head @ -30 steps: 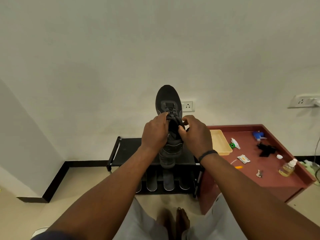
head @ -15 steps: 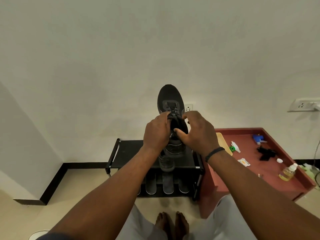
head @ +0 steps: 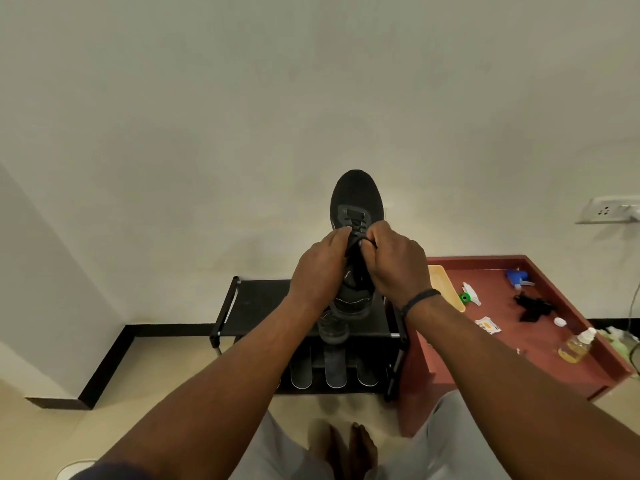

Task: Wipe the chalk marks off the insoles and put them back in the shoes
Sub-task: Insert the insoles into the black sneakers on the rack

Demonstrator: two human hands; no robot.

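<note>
- So, both hands are up in front of the wall holding a black shoe (head: 356, 199) in the air, toe pointing up, heel down above the shoe rack (head: 256, 303).
- Left hand (head: 320, 268) has its fingers curled round the left side of the shoe's opening, right next to the laces.
- Right hand (head: 398, 265) grips the other side, fingertips pinching at the tongue or laces, can't tell which. There's a dark band (head: 419, 299) on that wrist.
- Whether an insole is inside this shoe is hidden by the hands.
- Second dark shoe (head: 333, 329) sits on the top shelf of the rack near its front edge, just under the held one.
- Three insoles (head: 335, 370) lie side by side on the lower shelf of the rack, the middle one darker.
- Red table (head: 519, 372) stands just beside the rack on the right. A yellow tray (head: 445, 285) is at its back left corner, a bottle of yellowish liquid (head: 576, 346) near its right edge, a blue sprayer head (head: 517, 277) near the back edge, and a black rag-looking thing (head: 533, 306) sits between those two.
</note>
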